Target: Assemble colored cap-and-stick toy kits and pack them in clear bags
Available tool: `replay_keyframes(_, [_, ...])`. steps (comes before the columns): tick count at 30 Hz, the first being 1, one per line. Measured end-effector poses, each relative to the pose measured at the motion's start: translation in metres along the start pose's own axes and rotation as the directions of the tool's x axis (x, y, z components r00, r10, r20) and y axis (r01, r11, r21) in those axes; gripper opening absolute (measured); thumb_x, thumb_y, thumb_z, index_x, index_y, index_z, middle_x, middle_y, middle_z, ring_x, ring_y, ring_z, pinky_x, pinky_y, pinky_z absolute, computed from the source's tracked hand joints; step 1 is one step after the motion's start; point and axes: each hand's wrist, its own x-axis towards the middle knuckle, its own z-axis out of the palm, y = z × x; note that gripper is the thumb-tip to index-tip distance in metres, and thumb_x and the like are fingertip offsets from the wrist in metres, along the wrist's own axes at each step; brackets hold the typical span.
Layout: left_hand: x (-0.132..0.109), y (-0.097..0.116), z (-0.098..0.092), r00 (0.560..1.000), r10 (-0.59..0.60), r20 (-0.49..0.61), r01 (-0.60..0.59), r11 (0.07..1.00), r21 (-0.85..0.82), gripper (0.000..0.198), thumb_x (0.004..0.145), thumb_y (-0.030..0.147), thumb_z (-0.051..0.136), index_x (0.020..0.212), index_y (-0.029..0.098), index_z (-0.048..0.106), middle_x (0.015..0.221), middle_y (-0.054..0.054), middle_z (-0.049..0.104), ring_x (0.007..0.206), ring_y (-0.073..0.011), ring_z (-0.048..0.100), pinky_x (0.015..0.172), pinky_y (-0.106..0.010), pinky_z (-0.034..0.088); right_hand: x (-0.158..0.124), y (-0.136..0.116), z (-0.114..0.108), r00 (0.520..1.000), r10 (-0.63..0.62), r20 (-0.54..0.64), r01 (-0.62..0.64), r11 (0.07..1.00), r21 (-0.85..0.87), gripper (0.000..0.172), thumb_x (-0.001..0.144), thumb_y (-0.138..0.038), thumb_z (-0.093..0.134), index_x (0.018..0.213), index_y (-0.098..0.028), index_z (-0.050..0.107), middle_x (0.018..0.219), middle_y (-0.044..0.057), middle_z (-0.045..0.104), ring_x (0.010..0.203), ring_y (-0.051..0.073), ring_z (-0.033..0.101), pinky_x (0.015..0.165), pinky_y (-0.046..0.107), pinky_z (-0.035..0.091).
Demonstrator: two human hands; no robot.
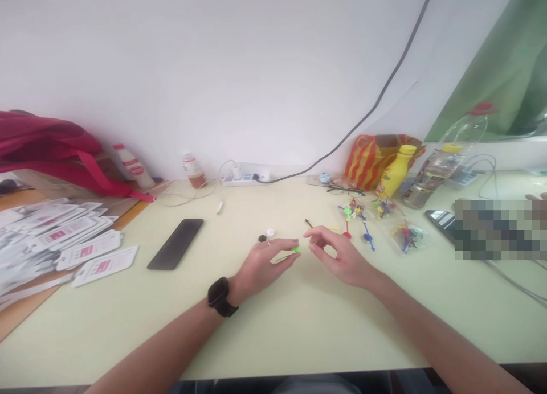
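Note:
Between the thumb and fingertips of my left hand [273,258] is a small green piece [296,249]. My right hand [331,253] is just to its right, fingers curved and thumb near the index finger; whether something tiny is between them is too small to tell. Behind my hands on the table lie a black pointer [308,223], a red pointer [347,233], a blue pointer [368,237] and a green pointer [348,212]. A black disc [262,238] and a white disc [270,232] lie beyond my left hand.
Bags of small coloured parts [405,236] lie to the right. A black phone [176,244] and white tags [105,266] are at left. Toward the wall stand a yellow bottle [394,172], a striped bag [363,161] and a power strip [243,180].

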Motion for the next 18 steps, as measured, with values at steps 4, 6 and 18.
replay_keyframes(4, [0.0,-0.003,-0.001,0.998,0.06,0.036,-0.062,0.996,0.058,0.024,0.094,0.021,0.071,0.117,0.025,0.071,0.11,-0.005,0.08,0.094,-0.0211,0.078,0.086,-0.032,0.063,0.001,-0.002,0.001,0.999,0.037,0.027,-0.04,0.994,0.106,0.028,0.106,-0.043,0.048,0.126,-0.026,0.058,0.09,0.003,0.056,0.082,0.018,0.055,0.073,0.031,0.047])
replay_keyframes(6, [-0.001,-0.002,0.0,0.997,0.057,0.061,-0.061,0.997,0.057,0.02,0.095,0.022,0.069,0.115,0.025,0.071,0.108,-0.006,0.08,0.094,-0.0213,0.078,0.086,-0.032,0.063,0.002,-0.002,0.002,0.998,0.049,0.029,-0.052,0.988,0.144,0.029,0.105,-0.045,0.05,0.126,-0.026,0.058,0.09,0.002,0.055,0.081,0.017,0.054,0.074,0.031,0.046])
replay_keyframes(18, [0.01,0.023,-0.002,0.972,-0.133,0.195,0.189,0.932,-0.308,0.013,0.099,0.027,0.064,0.107,0.02,0.073,0.121,-0.013,0.073,0.113,-0.0254,0.07,0.099,-0.041,0.057,0.007,0.007,0.005,0.996,0.092,-0.018,-0.083,0.954,0.288,0.032,0.102,-0.05,0.057,0.122,-0.025,0.058,0.089,0.002,0.057,0.076,0.016,0.057,0.074,0.032,0.052])
